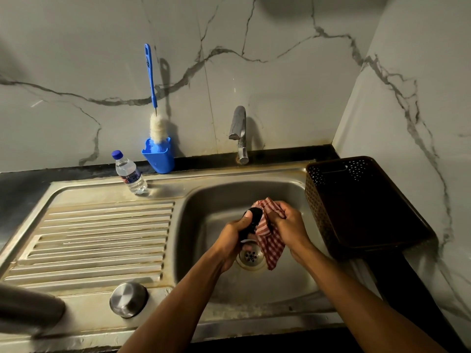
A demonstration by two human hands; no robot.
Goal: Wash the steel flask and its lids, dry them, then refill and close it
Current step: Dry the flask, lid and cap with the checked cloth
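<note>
Over the sink basin (219, 197), my left hand (233, 236) grips a small black lid (252, 221). My right hand (289, 224) holds a red-and-white checked cloth (270, 242) bunched against that lid; the cloth's tail hangs down over the drain (251, 257). A round steel lid (128, 299) stands on the sink's front rim, left of my arms. The steel flask (28, 308) lies blurred at the lower left edge, only partly in view.
A small water bottle (130, 173) with a blue cap stands behind the ribbed draining board (102, 240). A blue holder (159, 156) with a bottle brush (155, 123) leans on the marble wall. The tap (239, 133) is off. A dark perforated basket (362, 207) sits right of the basin.
</note>
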